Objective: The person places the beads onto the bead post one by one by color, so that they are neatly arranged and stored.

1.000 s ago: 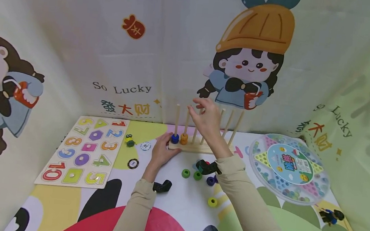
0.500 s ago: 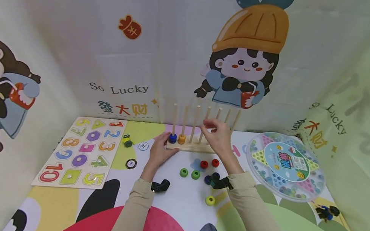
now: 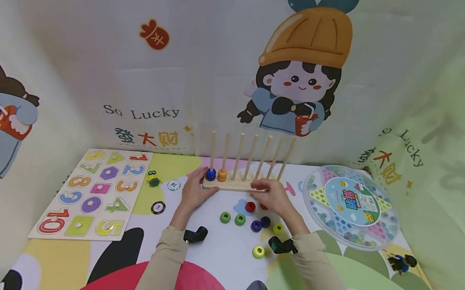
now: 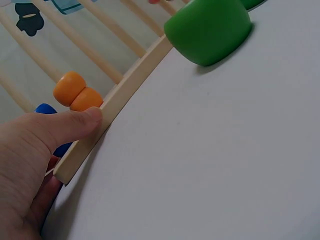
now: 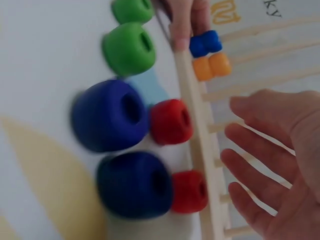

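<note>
A wooden peg rack (image 3: 234, 185) stands at the back of the mat with several upright pegs. Blue beads (image 3: 210, 174) sit on its first peg and orange beads (image 3: 222, 175) on the second. My left hand (image 3: 194, 191) grips the rack's left end, with the thumb (image 4: 75, 125) pressed on the base's front edge (image 4: 125, 90). My right hand (image 3: 272, 195) lies at the base's right part with straight, spread fingers (image 5: 250, 155) and holds nothing. Loose beads lie in front of the rack: red (image 5: 170, 121), dark blue (image 5: 110, 115) and green (image 3: 225, 217).
A number puzzle board (image 3: 95, 191) lies at the left. A round marble game box (image 3: 350, 206) sits at the right. Two chips (image 3: 158, 207), a small toy (image 3: 152, 178) and yellow-green beads (image 3: 258, 251) lie on the mat. Printed cloth walls close in the back and sides.
My right hand has come down from the tops of the pegs to the right part of the rack's base. My left hand has stayed on the left end.
</note>
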A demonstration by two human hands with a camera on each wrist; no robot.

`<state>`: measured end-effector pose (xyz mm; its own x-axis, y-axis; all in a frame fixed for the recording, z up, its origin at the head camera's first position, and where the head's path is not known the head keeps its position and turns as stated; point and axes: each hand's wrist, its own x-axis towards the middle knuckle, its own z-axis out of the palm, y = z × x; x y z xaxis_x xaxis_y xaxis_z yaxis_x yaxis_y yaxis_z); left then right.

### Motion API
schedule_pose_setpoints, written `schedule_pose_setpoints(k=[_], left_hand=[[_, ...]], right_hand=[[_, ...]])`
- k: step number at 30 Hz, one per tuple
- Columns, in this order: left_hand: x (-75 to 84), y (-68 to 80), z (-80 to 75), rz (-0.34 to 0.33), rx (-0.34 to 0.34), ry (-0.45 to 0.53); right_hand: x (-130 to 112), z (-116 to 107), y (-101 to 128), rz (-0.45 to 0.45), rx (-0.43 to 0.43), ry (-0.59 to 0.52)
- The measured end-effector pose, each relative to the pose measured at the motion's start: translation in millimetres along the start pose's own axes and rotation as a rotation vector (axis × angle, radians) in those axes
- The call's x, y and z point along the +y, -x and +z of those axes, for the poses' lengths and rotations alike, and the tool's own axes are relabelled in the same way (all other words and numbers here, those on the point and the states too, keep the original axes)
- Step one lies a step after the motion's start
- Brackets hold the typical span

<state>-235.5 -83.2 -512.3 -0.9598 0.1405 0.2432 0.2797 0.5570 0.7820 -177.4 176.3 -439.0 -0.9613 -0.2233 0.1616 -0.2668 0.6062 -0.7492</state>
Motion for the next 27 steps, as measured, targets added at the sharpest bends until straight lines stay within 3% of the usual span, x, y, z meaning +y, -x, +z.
schedule_pose_setpoints(k=[3,9,14,20,27], left_hand=[[-1.6,2.6,-4.1,-0.010,0.010,0.003],[-1.3,3.5,-6.0,0.008,-0.010,0.018],[-0.3,4.0,-6.8,0.005,-0.005,0.021],[0.3,4.0,-7.2,0.006,-0.018,0.022],[2.5,4.4,-6.3,-0.015,-0.002,0.028]], right_hand=[[7,5,4,-0.001,-0.099,-0.003],[15,8,12,0.006,-0.185,0.045],[18,11,15,-0.043,-0.222,0.058],[19,13,14,-0.055,-0.197,0.067],[1,10,6,-0.054,-0.071,0.101]])
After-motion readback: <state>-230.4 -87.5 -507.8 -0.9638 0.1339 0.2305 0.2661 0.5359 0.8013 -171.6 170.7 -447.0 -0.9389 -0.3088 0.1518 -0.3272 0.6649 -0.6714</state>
